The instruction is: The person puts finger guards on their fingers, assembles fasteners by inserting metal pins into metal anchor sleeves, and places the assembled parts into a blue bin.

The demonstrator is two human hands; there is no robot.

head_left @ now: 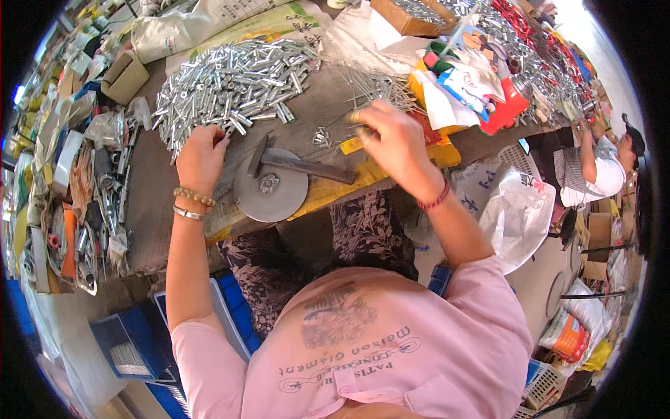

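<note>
My left hand (201,159) is closed, its fingertips pressed together at the near edge of a heap of short silver metal sleeves (234,82). What it pinches, if anything, is hidden by the fingers. My right hand (394,140) hovers over the bench's front edge, slightly blurred, with thumb and forefinger curled but apart; nothing shows between them. Beyond it lie loose thin metal rods (373,87). Between my hands a hammer (307,167) rests across a round grey metal disc (272,187). A few small metal pieces (321,137) lie behind the hammer's handle.
Assorted tools and parts (98,202) crowd the bench's left side, near a small cardboard box (124,77). At the right are a printed plastic bag (474,87), red-and-silver hardware (537,49) and a white sack (516,209). Another person (593,167) sits farther right.
</note>
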